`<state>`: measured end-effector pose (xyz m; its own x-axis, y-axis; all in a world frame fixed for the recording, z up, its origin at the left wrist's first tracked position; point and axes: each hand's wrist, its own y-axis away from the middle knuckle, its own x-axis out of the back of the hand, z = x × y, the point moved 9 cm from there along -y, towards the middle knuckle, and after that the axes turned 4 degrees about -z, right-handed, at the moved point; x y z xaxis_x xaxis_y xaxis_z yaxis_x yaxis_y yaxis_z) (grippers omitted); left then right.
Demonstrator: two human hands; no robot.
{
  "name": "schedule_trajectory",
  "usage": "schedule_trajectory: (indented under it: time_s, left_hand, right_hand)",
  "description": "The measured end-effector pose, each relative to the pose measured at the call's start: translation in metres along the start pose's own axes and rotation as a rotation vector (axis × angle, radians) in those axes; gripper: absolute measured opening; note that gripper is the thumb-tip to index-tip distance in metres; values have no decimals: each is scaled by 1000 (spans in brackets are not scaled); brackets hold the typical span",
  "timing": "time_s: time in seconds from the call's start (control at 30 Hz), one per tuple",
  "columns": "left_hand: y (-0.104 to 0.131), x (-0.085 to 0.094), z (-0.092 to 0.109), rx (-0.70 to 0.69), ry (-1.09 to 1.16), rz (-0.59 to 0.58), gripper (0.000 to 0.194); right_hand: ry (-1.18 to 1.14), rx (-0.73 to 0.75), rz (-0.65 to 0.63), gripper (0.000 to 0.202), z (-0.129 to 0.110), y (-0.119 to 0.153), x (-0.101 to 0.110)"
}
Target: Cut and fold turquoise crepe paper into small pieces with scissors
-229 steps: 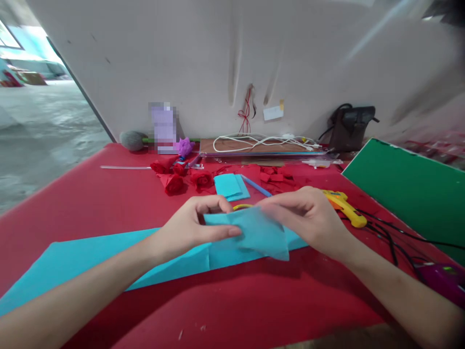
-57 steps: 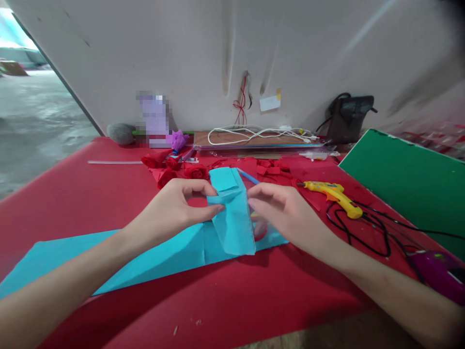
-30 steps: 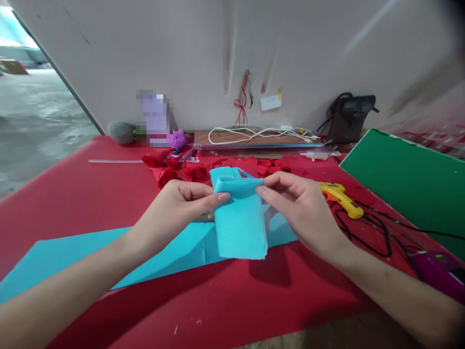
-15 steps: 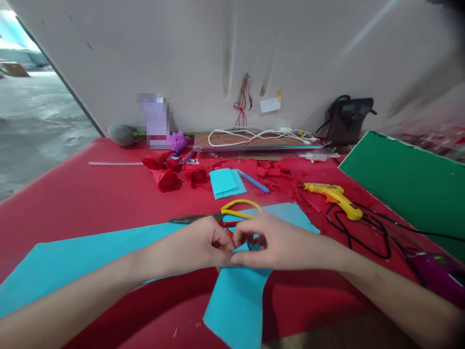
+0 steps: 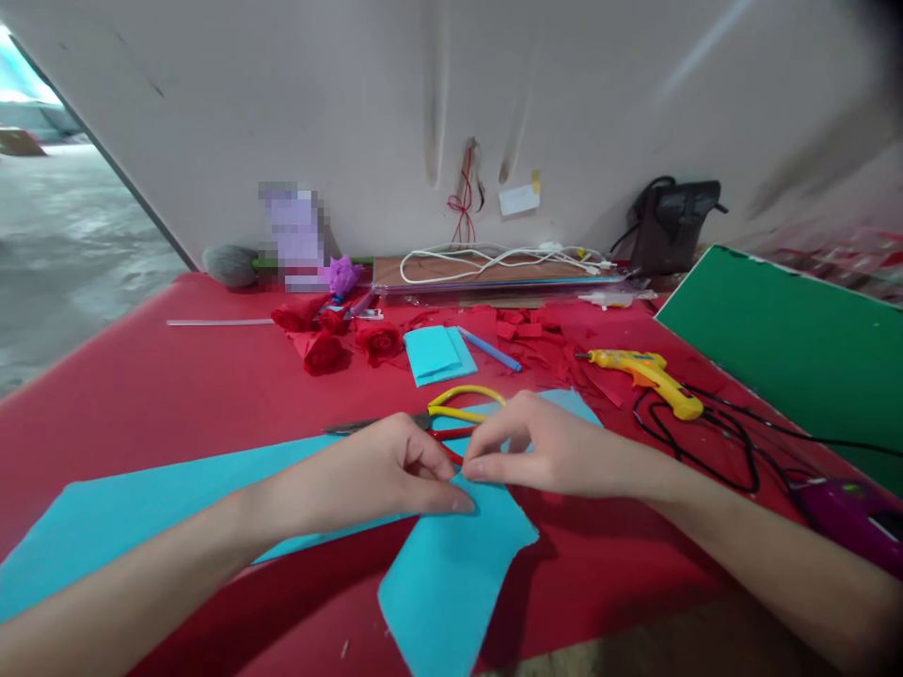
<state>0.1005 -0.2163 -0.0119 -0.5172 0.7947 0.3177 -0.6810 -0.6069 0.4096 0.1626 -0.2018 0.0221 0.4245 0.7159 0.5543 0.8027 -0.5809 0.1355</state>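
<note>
Both hands hold a piece of turquoise crepe-like paper [image 5: 451, 574] near the front edge of the table. My left hand [image 5: 405, 470] pinches its upper left side, thumb lying on top. At the top corner, my right hand [image 5: 526, 447] grips the paper between thumb and index finger. The sheet hangs down toward me. Scissors [image 5: 462, 400] with yellow and red handles lie just beyond the hands, blades pointing left and partly hidden. Under them, and partly covered by my left arm, spreads a long turquoise sheet [image 5: 176, 480].
Folded turquoise squares [image 5: 437, 353] and a blue pen [image 5: 490, 349] lie beyond the scissors. Red paper roses [image 5: 323, 351] are at left, red scraps [image 5: 526, 324] at centre. A yellow glue gun [image 5: 653, 376] with black cord and a green board [image 5: 783, 348] are at right.
The upper part of the paper has opened out from its rolled or folded top. My right hand has moved slightly up and right, and my left thumb now lies across the sheet.
</note>
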Motion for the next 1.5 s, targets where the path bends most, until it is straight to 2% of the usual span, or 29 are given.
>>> schedule_trajectory:
  time_s: [0.2,0.33,0.47,0.6,0.67,0.8,0.83,0.9,1.0,1.1,1.17,1.2,1.27,1.33,1.4,1.5]
  left_hand:
    - [2,20,-4,-18,-45,36,41]
    - [0,25,-9,4,61,29,29]
    - [-2,23,-9,11,174,24,23]
    - [-2,22,-6,-6,195,31,22]
    - [-3,24,-6,-19,208,53,22]
    - [-6,23,-10,-37,215,79,23]
    - [-7,23,-11,-33,203,94,24]
    - [-9,25,-15,-22,168,151,30]
    - [-10,24,-21,14,96,215,37]
    - [-14,16,-24,16,-48,204,40]
    - [-16,12,-18,-85,-195,217,42]
    - [-16,9,-14,-154,-274,226,42]
    - [-16,2,-9,-273,-413,236,41]
    - [-16,-3,-11,-321,-491,233,39]
    - [-17,-5,-16,-310,-494,231,39]
    - [-19,-4,-22,-274,-438,221,39]
  right_hand:
    - [-211,-132,22,19,22,3,27]
    - [-222,-169,63,18,33,6,44]
    - [-205,-140,168,18,32,10,60]
    - [-255,-78,283,22,30,12,72]
    - [-271,-74,278,28,32,11,72]
    - [-236,-152,18,34,41,4,44]
    - [-219,-172,-4,33,44,3,40]
    - [-220,-200,59,30,50,1,42]
    - [-258,-224,260,27,55,-4,58]
    - [-153,-152,355,21,44,-27,82]
    - [49,-92,293,19,31,-55,93]
    - [182,-112,247,19,29,-71,97]
    - [256,-153,190,16,31,-103,105]
    - [304,-186,133,11,38,-133,107]
    - [344,-225,62,7,49,-156,103]
    - [385,-275,-37,9,66,-176,95]
